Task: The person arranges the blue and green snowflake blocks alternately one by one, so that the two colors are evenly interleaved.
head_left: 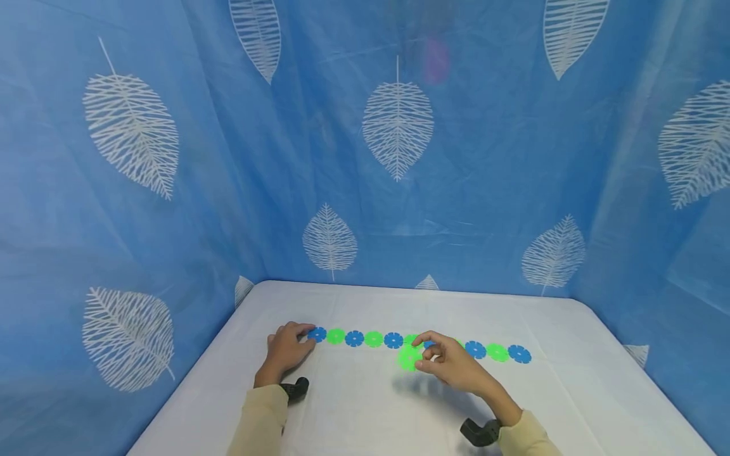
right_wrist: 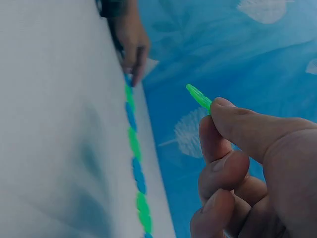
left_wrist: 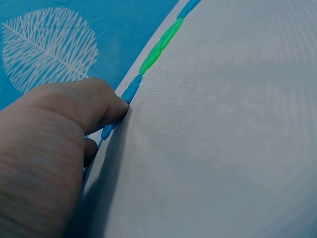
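Note:
A straight row of flat, notched plastic snowflake discs, blue and green by turns, lies across the white table. At its left end my left hand (head_left: pixel 288 347) pinches the last blue snowflake disc (head_left: pixel 317 334) between thumb and fingers; the left wrist view shows the thumb at its edge. My right hand (head_left: pixel 453 366) holds a loose green snowflake disc (head_left: pixel 408 358) above the table, gripped at its edge by thumb and forefinger. Seen edge-on in the right wrist view, this green disc (right_wrist: pixel 198 95) sticks out past the fingertips. Part of the row is hidden behind the right hand.
The row ends on the right with a blue disc (head_left: pixel 519 354). Blue cloth (head_left: pixel 456 190) with white leaf prints hangs behind and beside the white table (head_left: pixel 353 405). A black strap device (head_left: pixel 481 432) sits on the right wrist, another (head_left: pixel 295 391) on the left.

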Motion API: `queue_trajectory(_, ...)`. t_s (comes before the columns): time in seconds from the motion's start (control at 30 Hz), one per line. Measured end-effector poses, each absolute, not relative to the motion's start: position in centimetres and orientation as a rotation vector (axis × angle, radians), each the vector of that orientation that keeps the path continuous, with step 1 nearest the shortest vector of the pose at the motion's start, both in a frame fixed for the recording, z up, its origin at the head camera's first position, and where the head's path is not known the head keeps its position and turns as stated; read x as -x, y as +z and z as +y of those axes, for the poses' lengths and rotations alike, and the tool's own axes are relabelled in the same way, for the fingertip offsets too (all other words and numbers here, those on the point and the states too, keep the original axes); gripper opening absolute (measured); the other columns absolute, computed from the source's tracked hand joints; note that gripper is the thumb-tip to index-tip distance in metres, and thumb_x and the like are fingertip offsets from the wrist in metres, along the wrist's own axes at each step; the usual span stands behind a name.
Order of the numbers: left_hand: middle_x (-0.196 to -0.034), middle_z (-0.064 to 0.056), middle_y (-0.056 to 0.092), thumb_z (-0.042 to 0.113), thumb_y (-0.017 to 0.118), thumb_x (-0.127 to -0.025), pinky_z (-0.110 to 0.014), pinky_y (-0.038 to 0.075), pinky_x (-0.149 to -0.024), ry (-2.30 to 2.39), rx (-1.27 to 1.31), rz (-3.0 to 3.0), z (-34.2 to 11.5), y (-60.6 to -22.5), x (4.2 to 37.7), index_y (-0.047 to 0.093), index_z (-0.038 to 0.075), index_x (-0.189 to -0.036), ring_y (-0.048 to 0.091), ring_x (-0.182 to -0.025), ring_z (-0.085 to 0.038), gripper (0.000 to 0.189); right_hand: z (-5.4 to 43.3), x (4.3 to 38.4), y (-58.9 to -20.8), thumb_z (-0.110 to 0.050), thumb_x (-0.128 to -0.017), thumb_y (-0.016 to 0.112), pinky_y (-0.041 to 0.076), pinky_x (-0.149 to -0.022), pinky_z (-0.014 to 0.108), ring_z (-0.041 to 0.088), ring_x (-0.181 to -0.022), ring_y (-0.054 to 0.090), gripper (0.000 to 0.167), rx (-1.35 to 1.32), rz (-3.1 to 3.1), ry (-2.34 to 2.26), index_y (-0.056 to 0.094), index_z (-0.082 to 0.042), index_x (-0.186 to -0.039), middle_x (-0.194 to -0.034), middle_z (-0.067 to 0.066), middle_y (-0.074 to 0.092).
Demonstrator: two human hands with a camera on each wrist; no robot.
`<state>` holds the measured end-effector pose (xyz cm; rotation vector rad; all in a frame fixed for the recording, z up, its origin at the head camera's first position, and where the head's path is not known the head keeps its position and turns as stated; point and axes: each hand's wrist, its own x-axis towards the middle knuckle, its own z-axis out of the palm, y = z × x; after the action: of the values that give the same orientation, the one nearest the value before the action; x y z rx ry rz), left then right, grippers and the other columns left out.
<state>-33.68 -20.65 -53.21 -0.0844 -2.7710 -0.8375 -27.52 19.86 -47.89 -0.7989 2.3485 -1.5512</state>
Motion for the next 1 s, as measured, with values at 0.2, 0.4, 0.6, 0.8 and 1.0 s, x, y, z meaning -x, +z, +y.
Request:
queue_trajectory(0.2, -0.111, -0.003, 0.068, 0.031, 0.071, -0.086, -0.046, 0.032, -0.084, -0.825, 0.057, -2.767, -21.7, -53.3, 33.4, 0.072, 0.024, -0.122, 0.059, -0.107, -0.026, 0.037, 22.5, 28.4, -46.2, -0.028, -0.096, 0.068, 0.040, -0.046, 0.027, 0.006, -0.048, 0.040, 0.041, 0.693, 2.483, -1.665, 0.053, -0.014, -0.132, -0.094, 0.018, 0.064)
queue_trajectory(0.4, -0.111, -0.003, 0.068, 0.031, 0.070, -0.086, -0.044, 0.032, -0.082, -0.833, 0.084, -2.771, -21.1, -53.3, 33.7, 0.072, 0.024, -0.123, 0.059, -0.107, -0.026, 0.038, 28.2, 28.7, -45.1, -0.025, -0.097, 0.066, 0.040, -0.044, 0.033, 0.009, -0.046, 0.039, 0.046, 0.533, 2.654, -1.806, 0.048, -0.010, -0.137, -0.092, 0.010, 0.064)
queue_trajectory(0.6, -0.112, -0.003, 0.068, 0.032, 0.071, -0.086, -0.044, 0.032, -0.083, -0.835, 0.081, -2.777, -20.3, -53.1, 34.0, 0.072, 0.024, -0.123, 0.059, -0.108, -0.026, 0.038, 33.7, 28.2, -44.6, -0.029, -0.099, 0.063, 0.041, -0.046, 0.034, 0.013, -0.047, 0.041, 0.054, 0.388, 2.852, -1.723, 0.042, -0.006, -0.142, -0.085, -0.003, 0.066)
queue_trajectory(0.8, -0.113, -0.004, 0.068, 0.032, 0.071, -0.086, -0.044, 0.032, -0.083, -0.835, 0.076, -2.775, -20.2, -52.9, 33.8, 0.072, 0.023, -0.123, 0.059, -0.110, -0.026, 0.038, 37.9, 28.1, -46.2, -0.038, -0.097, 0.064, 0.040, -0.049, 0.032, 0.012, -0.050, 0.044, 0.059, 0.169, 2.889, -1.588, 0.041, -0.008, -0.143, -0.083, -0.003, 0.067)
queue_trajectory(1.0, -0.113, -0.004, 0.068, 0.032, 0.071, -0.086, -0.044, 0.032, -0.083, -0.823, 0.056, -2.779, -20.4, -53.3, 33.8, 0.072, 0.024, -0.124, 0.059, -0.108, -0.026, 0.039, 40.5, 27.9, -48.4, -0.043, -0.096, 0.064, 0.040, -0.052, 0.034, 0.012, -0.052, 0.043, 0.069, -0.019, 2.777, -1.601, 0.035, -0.007, -0.148, -0.085, 0.004, 0.067)
